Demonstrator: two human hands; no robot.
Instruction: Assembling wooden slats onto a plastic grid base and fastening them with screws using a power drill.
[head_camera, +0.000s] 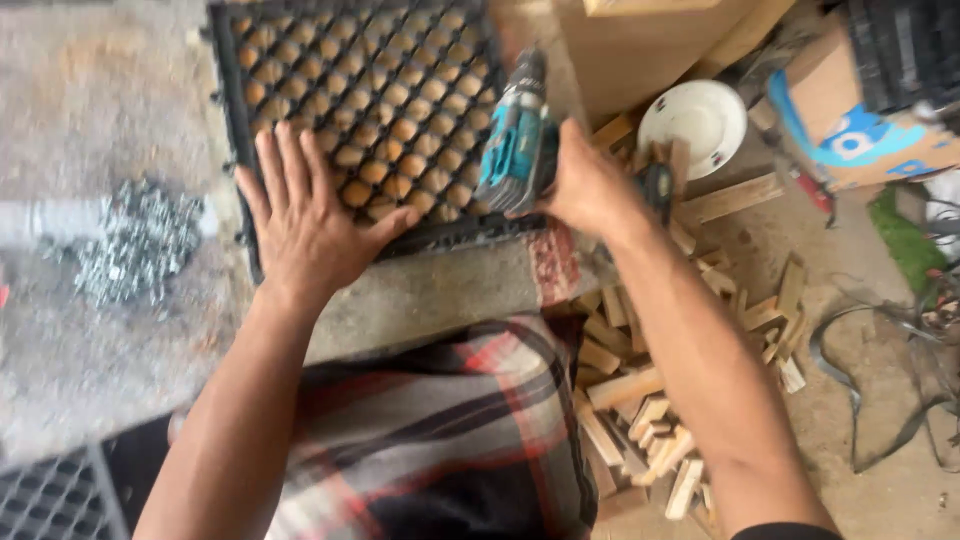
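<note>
Drill (520, 140) teal-black, upright on black honeycomb grid (370, 90).

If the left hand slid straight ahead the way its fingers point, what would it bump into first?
Nothing new, probably: the left hand already lies flat on the black grid panel, so its fingertips would just slide further over the holes. No other obstacle shows ahead.

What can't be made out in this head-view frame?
- Drill tip: head view, motion-blurred; where it meets the black grid panel can't be told.
- Panel's far edge: cut off by the top edge.
- Right hand fingers: hidden behind the drill grip.
- Grey pile beside the left hand: blurred, pieces too small.
</note>
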